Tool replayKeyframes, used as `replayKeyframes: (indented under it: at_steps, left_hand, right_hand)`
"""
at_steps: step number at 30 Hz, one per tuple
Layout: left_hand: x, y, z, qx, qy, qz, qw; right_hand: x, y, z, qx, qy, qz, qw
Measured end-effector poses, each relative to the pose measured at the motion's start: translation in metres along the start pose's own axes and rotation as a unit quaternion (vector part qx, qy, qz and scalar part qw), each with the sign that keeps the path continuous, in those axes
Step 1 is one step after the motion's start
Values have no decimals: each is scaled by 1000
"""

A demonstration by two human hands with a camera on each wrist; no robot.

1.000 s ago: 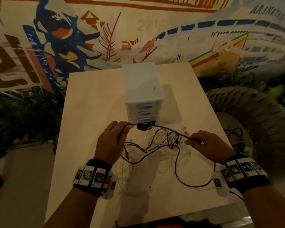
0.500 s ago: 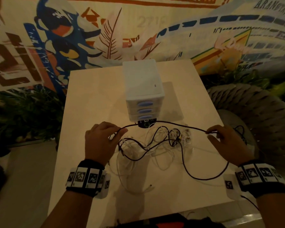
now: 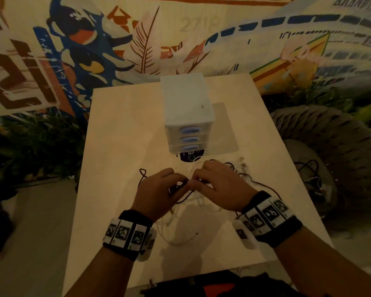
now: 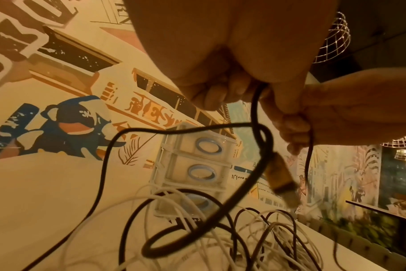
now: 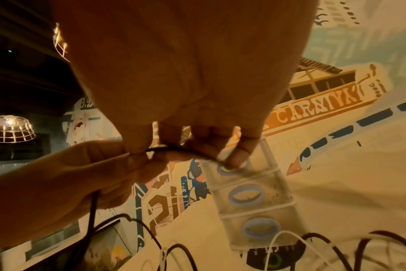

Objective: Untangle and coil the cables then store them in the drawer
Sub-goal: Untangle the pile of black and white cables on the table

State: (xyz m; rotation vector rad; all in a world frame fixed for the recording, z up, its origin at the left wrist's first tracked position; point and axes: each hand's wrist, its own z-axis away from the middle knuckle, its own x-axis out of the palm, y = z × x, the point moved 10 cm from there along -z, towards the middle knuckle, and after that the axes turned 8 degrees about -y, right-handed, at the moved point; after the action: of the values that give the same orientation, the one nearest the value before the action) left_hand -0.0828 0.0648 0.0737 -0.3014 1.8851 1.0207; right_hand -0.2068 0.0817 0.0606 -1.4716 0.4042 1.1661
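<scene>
My left hand (image 3: 159,189) and right hand (image 3: 219,187) meet over the table, both pinching the same black cable (image 4: 255,113) between thumb and fingers. In the left wrist view the cable loops below the fist and ends in a brownish plug (image 4: 283,179). The right wrist view shows the black cable (image 5: 174,149) running from the left hand's fingers into the right hand's. Under the hands lies a tangle of white cables (image 3: 180,232) mixed with black ones. Behind them stands a small white drawer unit (image 3: 186,116) with three blue-handled drawers, all closed.
The pale wooden table (image 3: 120,146) has its front edge near my body. A woven chair (image 3: 330,142) stands to the right with dark cables (image 3: 308,170) draped on it. Plants (image 3: 30,146) fill the left side below a painted wall.
My hands, spread apart with the black cable stretched between them, have come together at the middle. A small loop of black cable now sticks out left of my left hand.
</scene>
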Motion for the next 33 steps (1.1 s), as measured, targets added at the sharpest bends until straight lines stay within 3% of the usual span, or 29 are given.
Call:
replayKeyframes:
  at_steps: [3,6,9,13,18,20,26,30,33]
  left_hand:
    - [18,-11,6,-26,-74,5,997]
    - [39,-19,14,-40,-143,-2,989]
    - [43,-30,16,-82,-130,3,988]
    - [31,-25,7,-91,-76,-6,993]
    - [39,-29,-2,-138,-160,-57,976]
    - [36,-33,-2,-140,-158,-53,976]
    - [33,-23,-5,-104,-150,41,982]
    - [56,-21,-12,-95,-168,12,981]
    - [90,-21,-17,-126,-213,-3,969]
  right_hand:
    - [-13,-1,7,-44,33,-8,998]
    - [-35,12,18,-44,64,-13,997]
    - [-52,21,29,-51,57,-33,997]
    - [-55,29,42,-37,24,-36,998]
    - [-51,25,47,-48,-7,-57,997]
    - [-50,25,45,-41,-9,-57,998]
    - [-72,35,49,-15,57,-95,994]
    - [-93,61,64,27,124,-88,988]
    - [-108,95,79,94,162,-16,982]
